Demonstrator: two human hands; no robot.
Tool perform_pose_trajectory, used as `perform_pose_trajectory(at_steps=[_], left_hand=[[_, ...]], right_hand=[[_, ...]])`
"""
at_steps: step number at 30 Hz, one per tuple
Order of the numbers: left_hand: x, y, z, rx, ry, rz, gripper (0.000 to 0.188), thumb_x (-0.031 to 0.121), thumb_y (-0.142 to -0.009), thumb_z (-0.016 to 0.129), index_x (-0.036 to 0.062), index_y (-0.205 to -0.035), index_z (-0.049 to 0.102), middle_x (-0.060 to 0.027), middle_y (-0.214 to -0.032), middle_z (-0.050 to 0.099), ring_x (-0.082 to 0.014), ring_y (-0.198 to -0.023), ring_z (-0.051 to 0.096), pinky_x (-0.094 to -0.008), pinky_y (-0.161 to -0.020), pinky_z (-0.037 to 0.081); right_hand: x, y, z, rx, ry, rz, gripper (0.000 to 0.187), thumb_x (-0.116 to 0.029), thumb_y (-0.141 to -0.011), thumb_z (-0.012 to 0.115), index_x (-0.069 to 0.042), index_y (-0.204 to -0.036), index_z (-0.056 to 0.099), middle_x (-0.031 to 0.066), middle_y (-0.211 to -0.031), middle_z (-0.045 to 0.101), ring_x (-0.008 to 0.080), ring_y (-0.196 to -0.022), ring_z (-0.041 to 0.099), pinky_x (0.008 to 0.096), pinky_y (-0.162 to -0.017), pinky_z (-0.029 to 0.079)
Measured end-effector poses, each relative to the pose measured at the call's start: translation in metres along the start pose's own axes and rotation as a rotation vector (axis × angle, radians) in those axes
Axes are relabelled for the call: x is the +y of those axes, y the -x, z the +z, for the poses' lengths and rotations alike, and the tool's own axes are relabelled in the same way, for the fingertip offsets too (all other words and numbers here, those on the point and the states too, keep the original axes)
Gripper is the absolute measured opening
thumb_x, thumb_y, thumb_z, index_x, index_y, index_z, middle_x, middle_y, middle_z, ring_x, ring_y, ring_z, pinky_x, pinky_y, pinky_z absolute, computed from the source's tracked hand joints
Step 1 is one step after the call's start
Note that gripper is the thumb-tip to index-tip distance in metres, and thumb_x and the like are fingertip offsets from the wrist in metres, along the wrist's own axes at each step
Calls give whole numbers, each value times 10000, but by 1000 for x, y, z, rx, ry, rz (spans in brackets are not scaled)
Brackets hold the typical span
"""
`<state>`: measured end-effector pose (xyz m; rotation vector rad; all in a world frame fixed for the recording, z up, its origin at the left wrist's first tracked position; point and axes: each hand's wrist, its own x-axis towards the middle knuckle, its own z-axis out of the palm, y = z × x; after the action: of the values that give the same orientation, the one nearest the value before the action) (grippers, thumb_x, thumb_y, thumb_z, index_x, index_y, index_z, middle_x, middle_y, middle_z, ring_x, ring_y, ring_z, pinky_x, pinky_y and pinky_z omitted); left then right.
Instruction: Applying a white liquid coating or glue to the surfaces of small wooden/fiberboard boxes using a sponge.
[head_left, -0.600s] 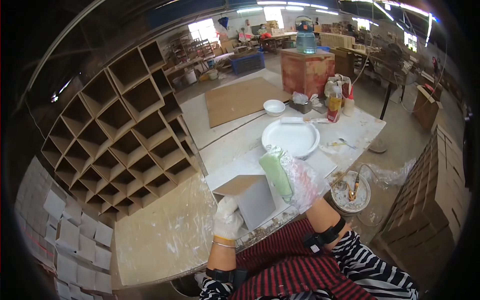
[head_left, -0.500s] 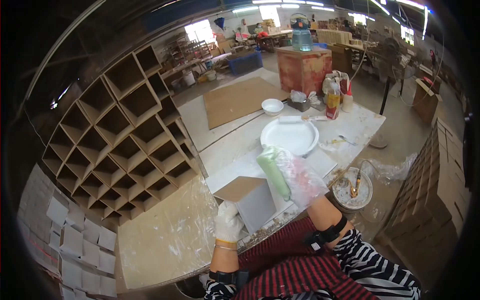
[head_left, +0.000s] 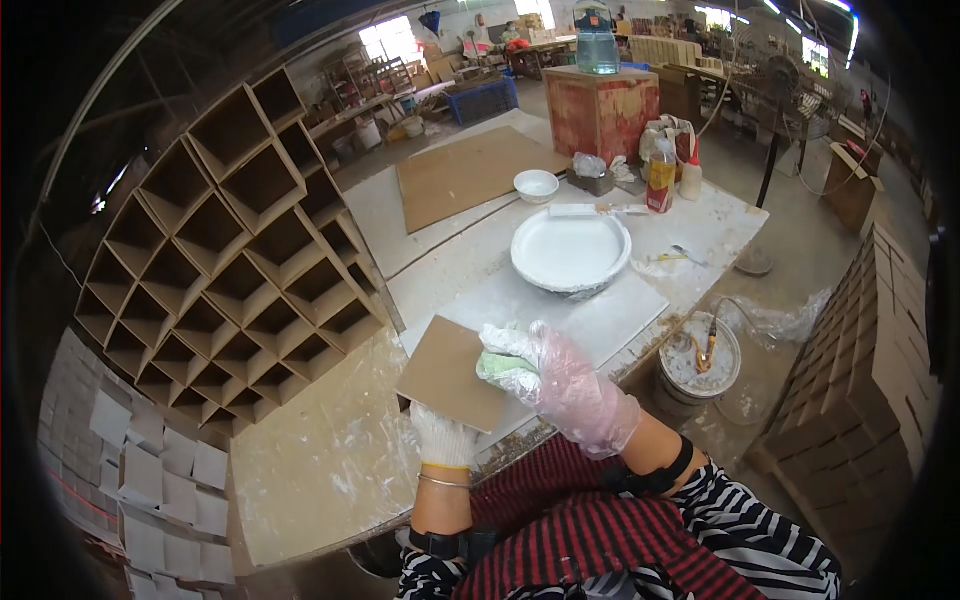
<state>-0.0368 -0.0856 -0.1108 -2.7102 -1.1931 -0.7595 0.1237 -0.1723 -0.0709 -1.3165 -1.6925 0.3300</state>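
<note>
My left hand [head_left: 443, 436], in a white knit glove, grips a square board box [head_left: 448, 372] from below, near the table's front edge. The box is tilted with a bare brown face up; the left fingers are mostly hidden under it. My right hand [head_left: 575, 390], covered by a thin clear plastic bag or glove, is closed round a soft light green pad [head_left: 503, 374], perhaps a sponge, at the box's right edge. Whether the pad touches the box I cannot tell. Beyond the hands stands a round white basin [head_left: 522, 268] holding white paste, with a white-coated brush [head_left: 580, 211] across its far rim.
Stacked open brown boxes [head_left: 240, 235] rise at the left, with white-coated boxes [head_left: 150, 490] below. A white bowl [head_left: 537, 185], bottles [head_left: 661, 178] and a red crate [head_left: 603, 115] are farther back. At right are a paste-smeared bucket [head_left: 685, 385] and more stacked boxes [head_left: 850, 350].
The box has turned: its brown face now covers the grey-white side that showed. My right hand has moved left to the box, and the green pad now sits bunched in its fingers.
</note>
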Motion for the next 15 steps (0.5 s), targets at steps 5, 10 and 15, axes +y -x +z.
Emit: perform_pose_trajectory(at_steps=[5, 10, 15], left_hand=[[-29, 10, 36, 211, 5, -12, 417, 254, -821, 605, 70, -1195, 582, -125, -1160, 610, -270, -1069, 585, -374, -908, 463], [-14, 3, 26, -25, 770, -157, 423, 330, -986, 369, 36, -1260, 500, -122, -1253, 543, -248, -1166, 516, -386, -975, 422], [-25, 15, 39, 151, 1030, -210, 416, 341, -994, 360, 34, -1236, 503, -125, -1228, 541, -245, -1133, 512, -384, -963, 428]], right_hand=[[15, 1, 6, 7, 353, -442, 413, -59, -774, 576, -84, -1184, 619, 150, -1343, 518, 330, -1207, 506, 471, -1038, 370], [22, 1, 3, 83, 450, -456, 417, -56, -782, 567, -100, -1194, 607, 129, -1320, 529, 300, -1230, 494, 396, -992, 449], [-17, 7, 26, -165, 382, -538, 361, -60, -776, 576, -85, -1131, 631, 114, -1249, 571, 302, -1149, 547, 384, -922, 504]])
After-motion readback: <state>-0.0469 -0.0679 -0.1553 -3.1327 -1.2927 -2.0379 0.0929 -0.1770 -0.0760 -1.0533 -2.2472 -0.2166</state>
